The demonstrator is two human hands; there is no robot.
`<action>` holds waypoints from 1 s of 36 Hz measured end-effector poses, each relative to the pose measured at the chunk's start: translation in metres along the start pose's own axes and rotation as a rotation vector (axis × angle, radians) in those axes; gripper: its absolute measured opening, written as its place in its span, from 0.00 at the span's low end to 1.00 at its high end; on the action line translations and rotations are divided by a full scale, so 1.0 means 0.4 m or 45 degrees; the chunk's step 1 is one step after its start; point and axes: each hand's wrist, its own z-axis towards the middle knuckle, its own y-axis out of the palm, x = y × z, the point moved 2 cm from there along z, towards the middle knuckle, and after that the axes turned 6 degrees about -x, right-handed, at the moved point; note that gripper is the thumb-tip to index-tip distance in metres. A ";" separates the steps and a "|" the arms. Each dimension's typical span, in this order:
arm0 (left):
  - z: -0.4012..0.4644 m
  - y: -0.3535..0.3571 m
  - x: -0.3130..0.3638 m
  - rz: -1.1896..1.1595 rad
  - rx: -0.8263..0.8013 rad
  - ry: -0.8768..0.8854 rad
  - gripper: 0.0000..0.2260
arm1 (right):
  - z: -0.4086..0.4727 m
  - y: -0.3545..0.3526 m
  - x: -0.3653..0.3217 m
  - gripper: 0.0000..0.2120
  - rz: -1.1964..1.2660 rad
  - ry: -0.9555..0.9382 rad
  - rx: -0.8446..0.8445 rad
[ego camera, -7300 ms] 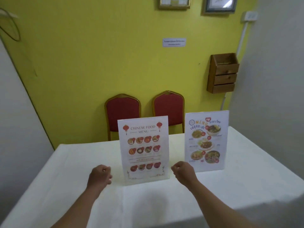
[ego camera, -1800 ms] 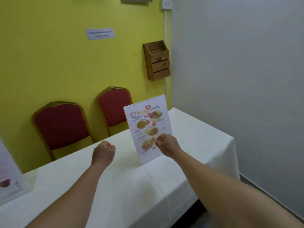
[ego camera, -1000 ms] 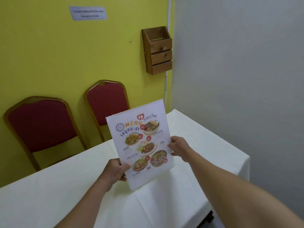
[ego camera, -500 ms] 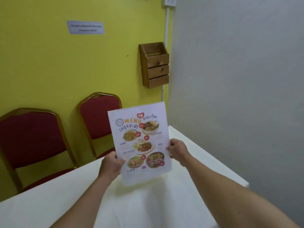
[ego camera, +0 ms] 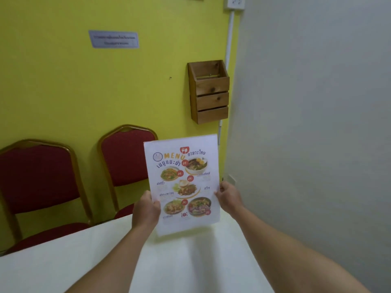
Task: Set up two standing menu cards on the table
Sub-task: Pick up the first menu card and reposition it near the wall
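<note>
A Thai food menu card [ego camera: 183,182], white with dish photos and an orange "MENU" heading, is held upright in the air above the far right end of the white-clothed table [ego camera: 74,261]. My left hand [ego camera: 146,210] grips its lower left edge. My right hand [ego camera: 228,195] grips its right edge. The card's bottom edge hangs a little above the tablecloth. The second menu card is out of view.
Two red padded chairs [ego camera: 40,178] [ego camera: 127,159] with gold frames stand behind the table against the yellow wall. A wooden slatted wall box [ego camera: 210,94] hangs above the card. A grey wall [ego camera: 317,123] closes the right side.
Both hands have lifted the Thai menu card off the table and now hold it higher and more upright. The view has tilted up slightly.
</note>
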 end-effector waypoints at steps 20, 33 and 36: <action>0.119 0.125 0.031 0.006 0.110 -0.140 0.04 | 0.233 -0.017 0.015 0.07 -0.171 -0.055 -0.113; 0.119 0.151 0.021 0.001 0.097 -0.160 0.04 | 0.232 -0.016 0.039 0.08 -0.085 -0.062 -0.163; 0.121 0.154 0.021 -0.002 0.104 -0.153 0.04 | 0.230 -0.014 0.045 0.08 -0.066 -0.046 -0.160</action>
